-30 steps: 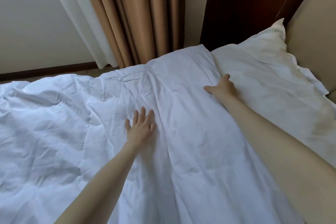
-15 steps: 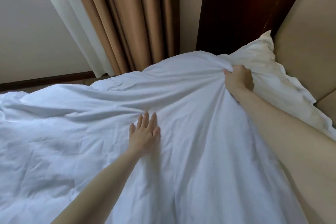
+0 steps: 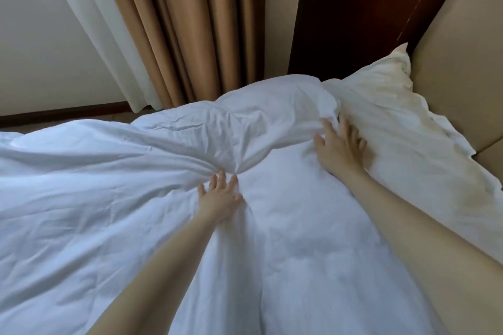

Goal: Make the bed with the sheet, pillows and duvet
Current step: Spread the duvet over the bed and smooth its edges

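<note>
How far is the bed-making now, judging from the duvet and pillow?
Done: the duvet covers the bed and a pillow lies at the headboard. In hand: the left hand presses flat on the duvet, and the right hand rests spread at its top edge beside the pillow. Left: a raised fold and creases to smooth. The sheet is hidden.

You cannot see the mattress beneath the rumpled white fabric duvet (image 3: 136, 198). The duvet's bunched fold hides your right hand's fingertips (image 3: 330, 128). The frame's edge crops both forearms.
</note>
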### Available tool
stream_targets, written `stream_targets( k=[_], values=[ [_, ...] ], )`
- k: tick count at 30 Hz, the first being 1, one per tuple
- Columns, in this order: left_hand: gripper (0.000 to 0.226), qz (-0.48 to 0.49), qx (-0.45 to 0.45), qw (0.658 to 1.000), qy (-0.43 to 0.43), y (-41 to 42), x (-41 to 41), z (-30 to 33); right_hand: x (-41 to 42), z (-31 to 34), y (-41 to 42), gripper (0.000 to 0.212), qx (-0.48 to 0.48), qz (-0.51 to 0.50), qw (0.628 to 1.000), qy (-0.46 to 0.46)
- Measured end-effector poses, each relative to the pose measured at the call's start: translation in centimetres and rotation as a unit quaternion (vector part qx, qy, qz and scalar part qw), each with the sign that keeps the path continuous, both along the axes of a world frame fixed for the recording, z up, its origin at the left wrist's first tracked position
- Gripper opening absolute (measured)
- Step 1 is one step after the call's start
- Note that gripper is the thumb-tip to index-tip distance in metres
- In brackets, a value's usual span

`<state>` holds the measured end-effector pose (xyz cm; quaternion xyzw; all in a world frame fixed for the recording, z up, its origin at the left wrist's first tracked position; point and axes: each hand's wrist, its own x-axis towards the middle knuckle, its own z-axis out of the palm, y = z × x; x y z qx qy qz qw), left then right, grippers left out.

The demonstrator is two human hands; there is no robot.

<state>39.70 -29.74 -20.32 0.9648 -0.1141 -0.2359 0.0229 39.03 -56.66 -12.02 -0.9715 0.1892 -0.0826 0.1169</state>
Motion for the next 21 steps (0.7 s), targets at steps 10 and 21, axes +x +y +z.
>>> stream_targets(
  k=[10,21],
  values=[
    [0.061,-0.071,0.003,0.997,-0.032,0.7,-5.8,0.1,-2.0,1.5,0.1,0.047,0.048,0.010,0.999,0.002],
    [0.039,0.153,-0.278,0.948,-0.032,2.0,-20.7,9.5,-13.1,10.0,5.7,0.025,0.260,-0.006,0.957,-0.128]
  ],
)
